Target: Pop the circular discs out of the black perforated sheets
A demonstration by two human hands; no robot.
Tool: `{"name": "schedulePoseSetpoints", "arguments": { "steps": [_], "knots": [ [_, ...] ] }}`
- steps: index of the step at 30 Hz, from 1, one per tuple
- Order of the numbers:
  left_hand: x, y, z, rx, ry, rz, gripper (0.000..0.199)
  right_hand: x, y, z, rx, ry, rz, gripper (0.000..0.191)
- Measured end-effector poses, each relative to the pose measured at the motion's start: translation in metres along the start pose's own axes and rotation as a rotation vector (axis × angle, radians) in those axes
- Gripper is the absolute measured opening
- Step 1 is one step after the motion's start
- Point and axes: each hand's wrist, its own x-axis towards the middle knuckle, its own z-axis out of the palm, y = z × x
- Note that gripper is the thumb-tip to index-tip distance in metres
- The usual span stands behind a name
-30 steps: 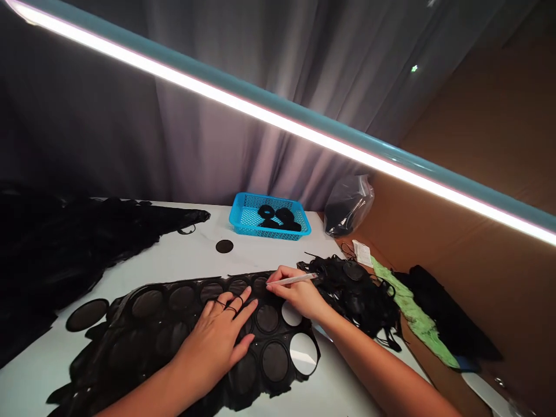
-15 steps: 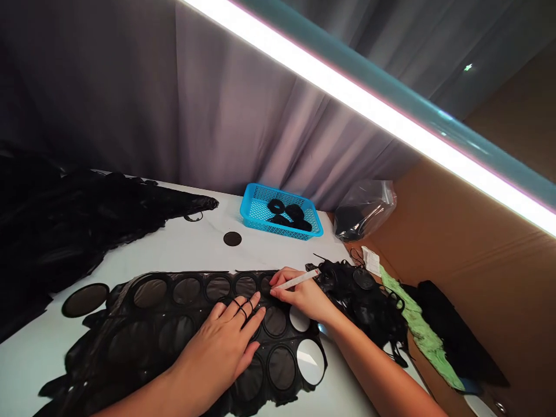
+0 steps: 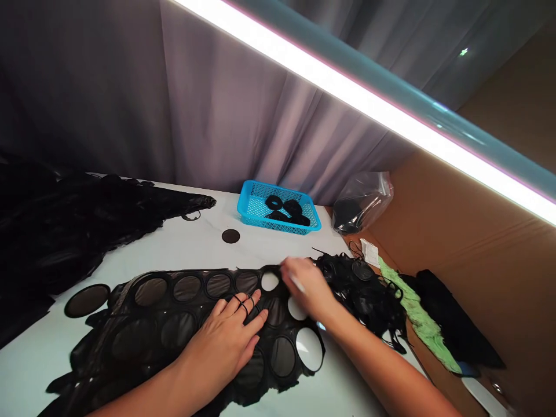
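Black circle-cut sheet [image 3: 168,305] lies under left hand [image 3: 228,336], fingers spread; right hand [image 3: 311,284], gripping white stick [image 3: 297,282], just right of far-edge opening [image 3: 270,281].

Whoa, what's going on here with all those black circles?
A person is working on a black sheet full of round shapes. Their left hand lies spread on it, and their right hand, a bit blurry, holds a thin pale stick near its far right corner. Three circles toward the right show white, while the others look dark. Farther back, a blue basket holds dark pieces.
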Motion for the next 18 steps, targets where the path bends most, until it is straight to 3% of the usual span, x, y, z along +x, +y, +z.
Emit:
{"name": "schedulePoseSetpoints", "arguments": {
  "steps": [4,7,11,18],
  "knots": [
    [-0.001,0.000,-0.005,-0.039,-0.021,-0.005,0.046,0.007,0.015,-0.034,-0.030,0.203,0.176,0.016],
    [-0.003,-0.001,-0.009,-0.082,-0.043,0.038,0.050,-0.011,-0.001,-0.032,0.185,0.044,0.157,0.017],
    [-0.008,-0.003,-0.012,-0.101,-0.123,0.100,0.055,-0.046,-0.031,-0.006,0.387,-0.224,0.113,0.015],
    [-0.010,-0.004,-0.020,-0.136,-0.160,0.121,0.049,-0.061,-0.031,0.002,0.515,-0.256,0.158,0.022]
  ]
}}
